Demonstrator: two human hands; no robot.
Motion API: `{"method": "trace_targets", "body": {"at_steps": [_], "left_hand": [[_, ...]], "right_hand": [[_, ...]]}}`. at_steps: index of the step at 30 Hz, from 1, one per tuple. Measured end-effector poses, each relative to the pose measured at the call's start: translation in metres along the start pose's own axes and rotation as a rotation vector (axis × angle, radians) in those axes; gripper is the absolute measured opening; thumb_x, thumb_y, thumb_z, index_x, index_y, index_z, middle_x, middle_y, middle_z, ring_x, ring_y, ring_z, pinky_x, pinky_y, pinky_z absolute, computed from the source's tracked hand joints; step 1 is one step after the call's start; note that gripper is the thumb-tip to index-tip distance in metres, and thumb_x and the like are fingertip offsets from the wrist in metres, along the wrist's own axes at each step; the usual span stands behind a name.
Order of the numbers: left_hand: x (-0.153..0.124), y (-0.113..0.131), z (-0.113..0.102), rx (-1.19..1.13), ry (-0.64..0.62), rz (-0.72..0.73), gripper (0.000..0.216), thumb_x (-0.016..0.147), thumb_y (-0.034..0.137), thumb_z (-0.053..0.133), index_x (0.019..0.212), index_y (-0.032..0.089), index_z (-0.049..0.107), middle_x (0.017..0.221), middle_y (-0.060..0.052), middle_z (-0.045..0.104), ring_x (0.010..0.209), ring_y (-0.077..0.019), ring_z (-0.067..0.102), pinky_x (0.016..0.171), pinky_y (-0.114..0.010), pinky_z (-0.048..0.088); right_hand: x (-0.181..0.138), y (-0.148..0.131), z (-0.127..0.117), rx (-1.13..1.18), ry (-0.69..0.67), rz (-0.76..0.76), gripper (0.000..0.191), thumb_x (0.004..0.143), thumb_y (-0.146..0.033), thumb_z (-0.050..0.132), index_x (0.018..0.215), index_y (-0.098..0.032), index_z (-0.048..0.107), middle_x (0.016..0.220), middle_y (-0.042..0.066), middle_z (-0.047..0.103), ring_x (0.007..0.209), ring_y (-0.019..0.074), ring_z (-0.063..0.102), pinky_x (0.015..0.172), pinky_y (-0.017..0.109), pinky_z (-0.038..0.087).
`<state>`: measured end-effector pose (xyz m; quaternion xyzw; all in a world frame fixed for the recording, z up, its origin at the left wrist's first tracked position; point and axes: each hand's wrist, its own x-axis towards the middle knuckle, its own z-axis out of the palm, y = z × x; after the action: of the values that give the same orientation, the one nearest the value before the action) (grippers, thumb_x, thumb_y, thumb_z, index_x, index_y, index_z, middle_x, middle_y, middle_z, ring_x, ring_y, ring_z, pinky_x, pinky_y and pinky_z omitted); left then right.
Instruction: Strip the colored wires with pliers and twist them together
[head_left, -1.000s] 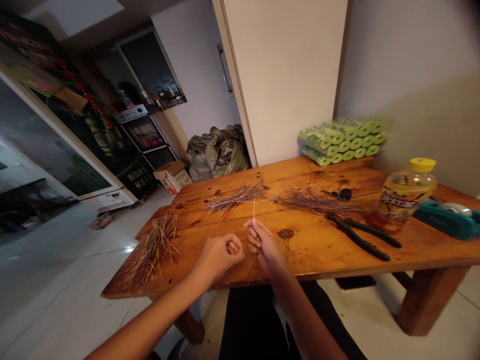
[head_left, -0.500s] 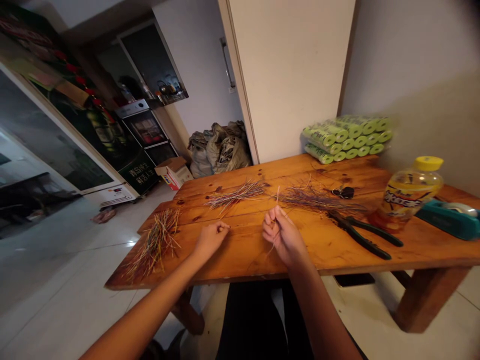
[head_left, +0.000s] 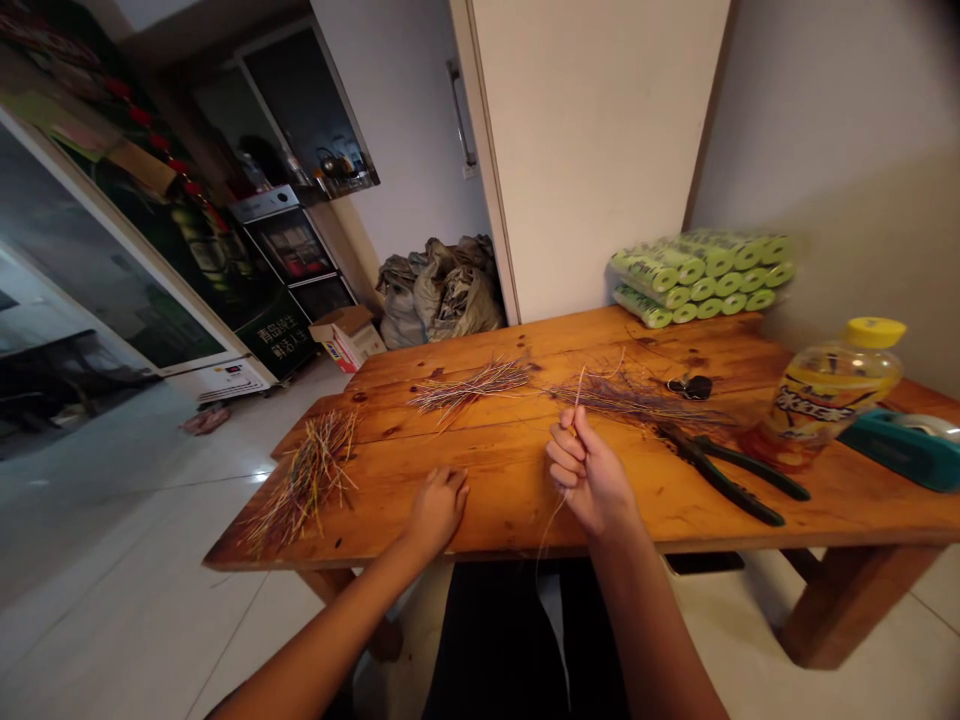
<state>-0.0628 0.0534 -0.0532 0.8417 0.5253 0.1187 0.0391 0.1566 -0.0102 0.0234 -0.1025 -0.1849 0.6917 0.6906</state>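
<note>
The fingers [head_left: 564, 462] of the right hand [head_left: 594, 478] are curled shut around a single thin wire [head_left: 577, 388]. It is pinched near its middle. Its upper end sticks up past the knuckles, and its lower end trails down below the palm and over the near edge of the table [head_left: 510, 470]. The hand is raised a little above the wood, in front of the person's body.

The left hand [head_left: 436, 505] lies palm down on the table near the front edge. Its fingers [head_left: 453, 482] are loosely spread and slightly bent, and they hold nothing. It is well apart from the held wire.

Just beyond the right hand lies a dark pile of wires [head_left: 634, 398], with the tip of the held wire reaching up toward it. A lighter middle pile [head_left: 469, 385] lies further left and back. A third pile [head_left: 309, 478] of mixed colours sits at the left end of the table, beside the left hand but not touching it.

To the right of the right hand, black pliers [head_left: 724, 472] rest on the wood. Past them are a bottle with a yellow cap [head_left: 825, 400] and a teal tape dispenser [head_left: 904, 447]. A bunch of keys [head_left: 690, 386] lies behind the dark pile. Green rolls [head_left: 701, 275] are stacked at the back against the wall.
</note>
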Motion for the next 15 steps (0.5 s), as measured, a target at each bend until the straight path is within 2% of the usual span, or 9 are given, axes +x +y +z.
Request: {"method": "trace_targets", "body": {"at_steps": [4, 8, 10, 15], "left_hand": [[-0.020, -0.016, 0.003, -0.011, 0.007, 0.103, 0.041, 0.090, 0.033, 0.036, 0.125, 0.016, 0.047, 0.129, -0.010, 0.048, 0.121, -0.0202, 0.041, 0.104, -0.038, 0.031], [-0.036, -0.033, -0.006, 0.004, -0.156, 0.307, 0.049, 0.091, 0.036, 0.030, 0.137, 0.019, 0.028, 0.144, -0.008, 0.030, 0.132, -0.0189, 0.026, 0.109, -0.041, 0.025], [-0.045, -0.036, -0.013, 0.027, -0.223, 0.367, 0.052, 0.091, 0.039, 0.031, 0.139, 0.020, 0.024, 0.146, -0.008, 0.027, 0.133, -0.0193, 0.023, 0.109, -0.041, 0.025], [-0.072, -0.032, -0.022, 0.084, -0.237, 0.470, 0.078, 0.079, 0.052, 0.049, 0.141, 0.020, 0.015, 0.146, -0.010, 0.023, 0.133, -0.0251, 0.023, 0.107, -0.045, 0.028]], "right_hand": [[-0.002, -0.001, 0.004, 0.008, -0.062, 0.055, 0.019, 0.081, -0.034, 0.058, 0.073, -0.019, 0.049, 0.048, -0.011, 0.020, 0.038, 0.0035, 0.005, 0.030, 0.013, 0.007], [-0.004, 0.002, 0.013, -0.080, -0.060, 0.041, 0.015, 0.081, -0.033, 0.057, 0.078, -0.019, 0.053, 0.045, -0.012, 0.018, 0.038, 0.0040, 0.003, 0.030, 0.014, 0.007], [-0.006, 0.003, 0.017, -0.159, -0.050, 0.007, 0.014, 0.081, -0.032, 0.057, 0.079, -0.019, 0.053, 0.044, -0.012, 0.019, 0.038, 0.0037, 0.004, 0.031, 0.013, 0.007], [-0.010, 0.006, 0.028, -0.319, -0.028, -0.037, 0.018, 0.078, -0.036, 0.058, 0.077, -0.019, 0.052, 0.042, -0.012, 0.024, 0.036, 0.0028, 0.008, 0.031, 0.013, 0.008]]}}
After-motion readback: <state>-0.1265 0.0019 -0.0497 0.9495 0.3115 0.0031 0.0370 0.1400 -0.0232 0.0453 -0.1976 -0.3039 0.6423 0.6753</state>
